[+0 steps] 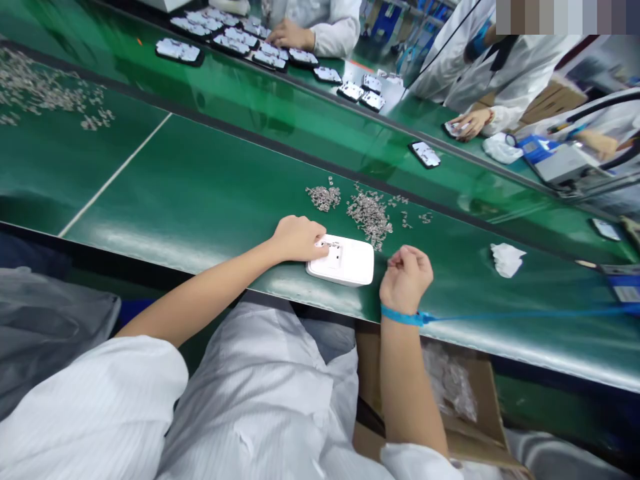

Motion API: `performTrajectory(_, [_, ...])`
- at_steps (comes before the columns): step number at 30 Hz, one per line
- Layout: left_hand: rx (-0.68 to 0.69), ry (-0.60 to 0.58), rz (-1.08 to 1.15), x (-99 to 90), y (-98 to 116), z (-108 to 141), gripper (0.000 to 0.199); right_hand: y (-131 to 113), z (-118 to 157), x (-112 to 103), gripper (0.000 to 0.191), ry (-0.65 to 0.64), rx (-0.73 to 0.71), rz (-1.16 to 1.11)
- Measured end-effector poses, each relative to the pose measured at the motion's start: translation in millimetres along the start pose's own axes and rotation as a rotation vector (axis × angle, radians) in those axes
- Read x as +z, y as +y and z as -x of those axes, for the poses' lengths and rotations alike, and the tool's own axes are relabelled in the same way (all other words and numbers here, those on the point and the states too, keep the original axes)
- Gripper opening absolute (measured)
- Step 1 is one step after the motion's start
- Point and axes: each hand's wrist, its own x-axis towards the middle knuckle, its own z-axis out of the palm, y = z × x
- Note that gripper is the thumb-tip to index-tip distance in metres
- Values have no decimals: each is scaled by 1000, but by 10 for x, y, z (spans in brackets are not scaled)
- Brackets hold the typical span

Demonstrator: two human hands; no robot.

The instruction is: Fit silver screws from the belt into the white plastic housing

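Observation:
A white plastic housing [350, 264] lies flat on the green belt [200, 193] near its front edge. My left hand [299, 238] rests on the housing's left end, fingertips pressing at a small metal part in its recess. My right hand [406, 277] hovers just right of the housing, fingers curled together, seemingly pinching a tiny metal piece. A blue wrist strap [403, 316] circles that wrist. Two heaps of small silver metal parts [370, 215] lie just beyond the housing.
A crumpled white cloth [506, 259] lies to the right. More silver parts [45, 90] are scattered far left. Across the belt, other people in white coats handle dark trays of parts [235, 40]. A cardboard box [465, 400] sits under the belt by my lap.

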Motion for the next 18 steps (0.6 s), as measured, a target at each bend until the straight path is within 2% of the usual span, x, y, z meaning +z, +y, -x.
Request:
performTrajectory(4, [-19, -35, -85, -4, 59, -29, 35, 72, 117, -147, 24, -36, 24, -20])
performTrajectory(9, [-37, -57, -151, -24, 127, -62, 33, 50, 149, -96, 24, -44, 16, -39])
performTrajectory(13, [-12, -32, -199, -40, 106, 96, 41, 16, 159, -117, 29, -60, 50, -73])
performTrajectory(15, [-34, -16, -224, -77, 0, 298, 46, -37, 198, -267, 31, -62, 70, -66])
performTrajectory(18, [-155, 24, -253, -195, -304, 750, 50, -144, 263, -752, 31, -89, 26, 116])
